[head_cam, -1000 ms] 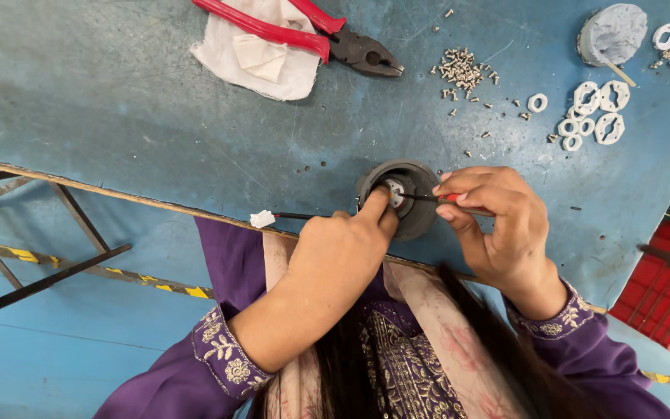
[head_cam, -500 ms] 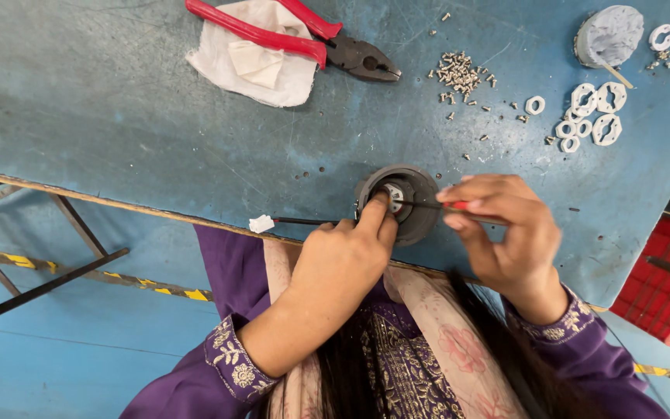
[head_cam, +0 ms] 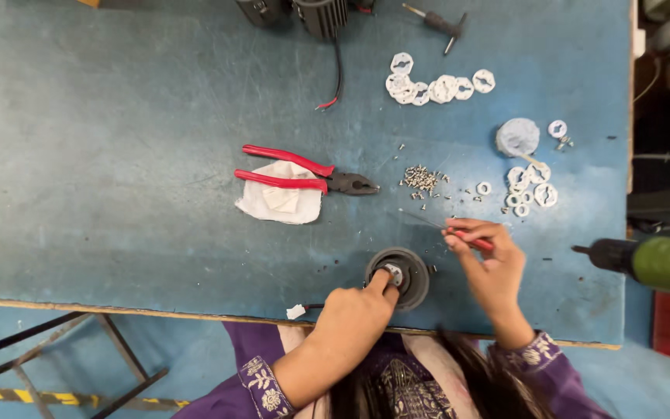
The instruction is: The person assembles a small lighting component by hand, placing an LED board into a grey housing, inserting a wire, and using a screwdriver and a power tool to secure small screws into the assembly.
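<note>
A round black and grey motor part (head_cam: pixel 409 273) lies near the table's front edge. My left hand (head_cam: pixel 357 310) rests on it, fingertips pressing a small metal piece at its centre. My right hand (head_cam: pixel 490 264) is lifted to the right of the part and grips a thin red-handled screwdriver (head_cam: pixel 459 233), whose metal shaft points left, away from the part. A small pile of screws (head_cam: pixel 422 178) lies just beyond my right hand.
Red-handled pliers (head_cam: pixel 304 172) lie on a white cloth (head_cam: pixel 279 203). White plastic rings (head_cam: pixel 529 190) and a grey lump (head_cam: pixel 518 137) sit right, more white rings (head_cam: pixel 436 87) farther back. A green power tool (head_cam: pixel 657 264) juts in from the right. A black motor with wires (head_cam: pixel 321 15) stands at the far edge.
My right hand has pulled the screwdriver out of the motor part and lifted it up and to the right. The view has tilted to show more of the table.
</note>
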